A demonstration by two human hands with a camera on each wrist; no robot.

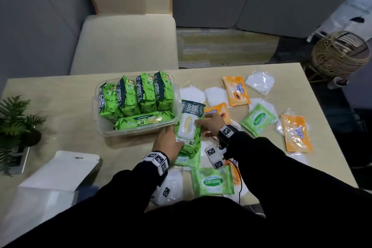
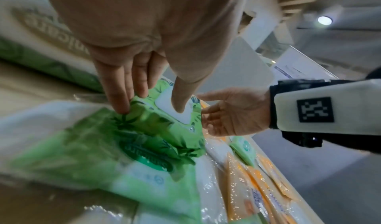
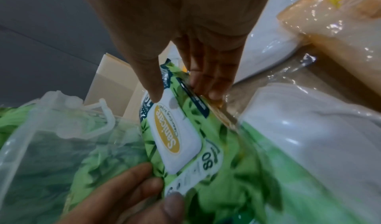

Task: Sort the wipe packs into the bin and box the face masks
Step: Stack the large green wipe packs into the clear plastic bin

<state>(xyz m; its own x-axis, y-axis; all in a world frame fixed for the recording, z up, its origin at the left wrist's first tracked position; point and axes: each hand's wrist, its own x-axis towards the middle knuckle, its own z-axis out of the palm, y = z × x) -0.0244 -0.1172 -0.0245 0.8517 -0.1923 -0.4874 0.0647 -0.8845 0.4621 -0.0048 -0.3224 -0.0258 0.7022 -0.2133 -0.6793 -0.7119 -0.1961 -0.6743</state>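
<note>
A large green wipe pack (image 1: 189, 127) with a white flip lid lies just right of the clear plastic bin (image 1: 100, 125), which holds several green packs. My left hand (image 1: 174, 137) grips the pack's near left end, thumb on top (image 2: 148, 103). My right hand (image 1: 209, 121) grips its right side, with the thumb on the lid (image 3: 181, 87). The pack (image 3: 195, 146) rests on a smaller green pack and wrapped masks. White face masks (image 1: 259, 81) in clear wrap lie scattered on the table. An open white box (image 1: 58, 173) sits at the near left.
Orange wipe packs (image 1: 236, 90) and small green Sanicare packs (image 1: 257, 119) lie mixed with masks on the table's right half. A potted plant (image 1: 18, 123) stands at the left edge. A beige chair (image 1: 124, 42) is behind the table and a wicker basket (image 1: 340, 54) is at the far right.
</note>
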